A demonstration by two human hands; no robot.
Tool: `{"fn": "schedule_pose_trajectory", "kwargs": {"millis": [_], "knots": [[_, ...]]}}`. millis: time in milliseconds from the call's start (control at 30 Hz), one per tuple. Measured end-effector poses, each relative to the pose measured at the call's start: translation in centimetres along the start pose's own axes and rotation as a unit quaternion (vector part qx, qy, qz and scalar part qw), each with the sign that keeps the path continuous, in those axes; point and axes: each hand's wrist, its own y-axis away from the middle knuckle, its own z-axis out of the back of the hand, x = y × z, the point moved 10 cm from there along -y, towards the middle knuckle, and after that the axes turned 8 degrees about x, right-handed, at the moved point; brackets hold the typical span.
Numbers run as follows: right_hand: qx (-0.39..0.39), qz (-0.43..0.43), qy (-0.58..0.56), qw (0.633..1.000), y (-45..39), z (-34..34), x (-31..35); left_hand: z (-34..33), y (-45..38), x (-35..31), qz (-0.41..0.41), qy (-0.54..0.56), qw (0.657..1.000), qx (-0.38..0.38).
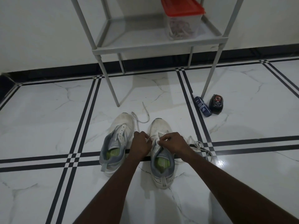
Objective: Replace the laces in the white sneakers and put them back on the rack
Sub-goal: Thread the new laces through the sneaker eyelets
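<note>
Two white sneakers with grey collars and green insoles stand side by side on the tiled floor, toes pointing away from me. The left sneaker (pixel 116 139) has no lace in its eyelets. Over the right sneaker (pixel 161 160), my left hand (pixel 140 143) and my right hand (pixel 174 143) pinch a white lace at the eyelets. One loose white lace (pixel 142 116) lies beyond the toes. Another lace (pixel 199 147) lies bunched to the right of the right sneaker.
A grey rack (pixel 145 47) stands against the wall ahead; on its lowest shelf sits a clear tub with a red lid (pixel 182 20) holding laces. By the rack's front right leg lie a blue bottle (pixel 203 106) and a black container (pixel 216 103).
</note>
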Motion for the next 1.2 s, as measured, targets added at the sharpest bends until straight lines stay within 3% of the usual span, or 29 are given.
{"fn": "schedule_pose_trajectory", "kwargs": {"millis": [167, 333, 467, 633, 700, 767, 800, 833, 967, 1067, 1133, 1200], "knots": [[0.046, -0.007, 0.013, 0.999, -0.3, 0.0, 0.4, 1.0, 0.2, 0.6, 0.054, 0.024, 0.998, 0.026], [0.0, 0.08, 0.028, 0.996, -1.0, 2.0, 5.1, 6.9, 1.3, -2.3, 0.039, 0.073, 0.996, -0.018], [0.13, 0.146, -0.001, 0.981, -0.9, -0.3, 10.3, 11.9, 1.6, -4.2, -0.034, 0.121, 0.99, -0.064], [0.272, 0.045, -0.026, 0.961, -1.3, -2.0, 10.5, 14.1, 1.4, -3.1, -0.074, 0.171, 0.981, -0.045], [0.183, 0.001, -0.042, 0.982, -2.7, 0.2, 8.9, 14.5, 1.5, -2.1, -0.076, 0.242, 0.966, -0.051], [-0.027, -0.011, -0.071, 0.997, -3.6, 4.8, 7.3, 14.5, 1.7, -1.3, -0.064, 0.263, 0.961, -0.055], [-0.09, -0.002, -0.08, 0.993, -3.4, 6.3, 7.1, 14.1, 1.6, -1.0, -0.061, 0.25, 0.965, -0.051], [-0.083, 0.01, -0.088, 0.993, -3.4, 6.2, 7.2, 13.4, 1.5, -0.9, -0.054, 0.229, 0.971, -0.039], [0.139, 0.07, -0.058, 0.986, -2.8, 0.6, 10.2, 10.5, 1.6, -2.2, -0.046, 0.145, 0.988, 0.003], [0.243, 0.065, -0.011, 0.968, -1.8, -2.6, 11.2, 9.3, 1.7, -3.1, -0.044, 0.101, 0.993, 0.03], [0.243, 0.039, 0.014, 0.969, -2.3, -2.5, 10.4, 8.9, 1.6, -2.7, -0.041, 0.103, 0.993, 0.038], [0.141, 0.025, 0.003, 0.99, -3.6, 0.0, 9.4, 9.2, 1.6, -2.1, -0.035, 0.105, 0.994, 0.025]]}}
